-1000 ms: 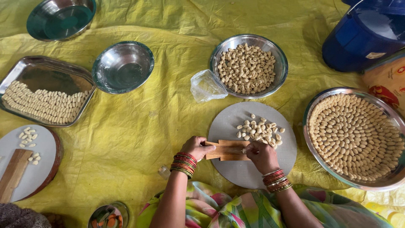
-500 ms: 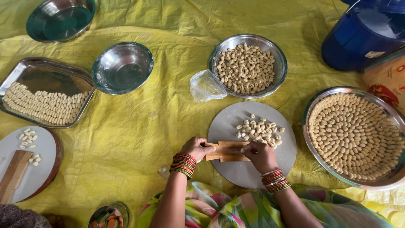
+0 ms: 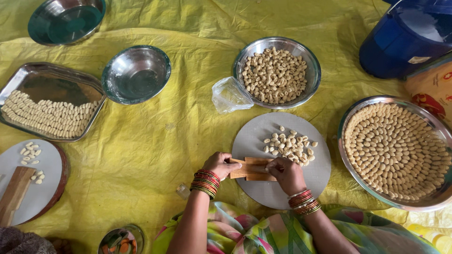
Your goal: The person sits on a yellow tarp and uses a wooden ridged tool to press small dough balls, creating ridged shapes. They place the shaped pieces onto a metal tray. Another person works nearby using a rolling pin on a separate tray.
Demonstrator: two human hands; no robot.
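Down at the near edge, a small steel dish (image 3: 121,239) peeks in with green and orange bits inside, too cut off to tell more. Just above it, the hands. The left hand (image 3: 220,164) grips the near end of the ridged wooden board (image 3: 252,169), fingers curled over its edge, thumb on top. The right hand (image 3: 287,174) sits closed on the board's other end, fingertips pressed down onto the ridges; whatever is under them is hidden. The board lies flat on the near-left part of the round grey slab (image 3: 282,162).

On that same slab, just beyond the right hand, a loose heap of small shaped dough pieces (image 3: 289,145). Off to the left, a second round slab (image 3: 28,181) carries a few pale pieces and another wooden board (image 3: 14,194), nobody's hand on it.

To the right, a wide steel tray (image 3: 395,153) is packed with shaped pieces laid in neat rings. Moving out: a steel bowl (image 3: 278,73) heaped with more of the pieces, a crumpled clear plastic bag (image 3: 228,94) touching its near-left rim. Left side, a rectangular steel tray (image 3: 49,101) holds pale pieces in rows along its near half. Beside it a round steel bowl (image 3: 136,74), just a dusting inside. Farthest out, another steel bowl (image 3: 66,19) top left, and a blue plastic container (image 3: 405,40) top right. Yellow sheet (image 3: 155,141) under everything.
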